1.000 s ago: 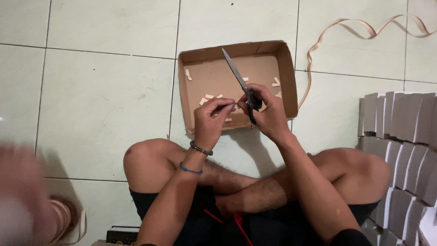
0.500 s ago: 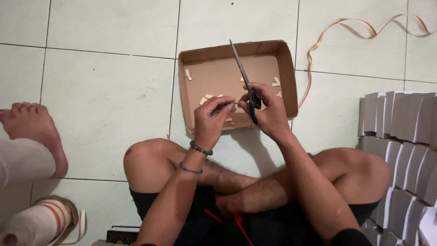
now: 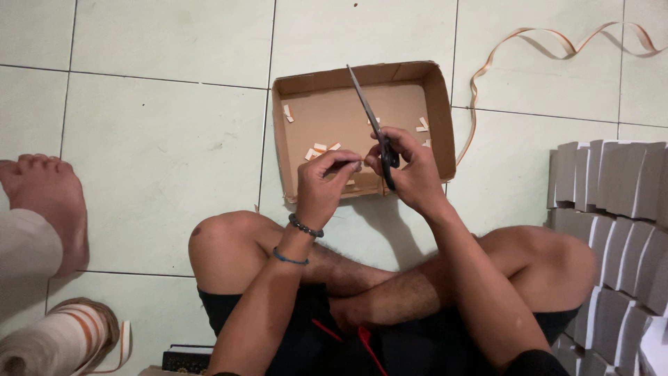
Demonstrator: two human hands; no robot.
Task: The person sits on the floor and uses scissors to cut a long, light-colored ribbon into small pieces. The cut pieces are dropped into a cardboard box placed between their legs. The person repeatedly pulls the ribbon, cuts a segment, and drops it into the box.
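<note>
Over the near edge of the shallow cardboard box (image 3: 435,104) both hands meet. The right hand (image 3: 410,167) is curled through the handles of black scissors (image 3: 372,125), blades pointing up toward the box's far wall — whether they are parted or closed is hard to tell. The left hand (image 3: 323,184), wrist bent and wearing two bracelets, pinches something small between thumb and forefinger just beside the scissors, probably a bit of tape. Pale cut pieces (image 3: 316,150) lie scattered on the box floor. A long tan strip (image 3: 487,66) loops across the tiles beyond the box's right wall; stacked grey folded cards (image 3: 612,188) stand further right. Another person's foot (image 3: 49,202) rests well apart at the left.
</note>
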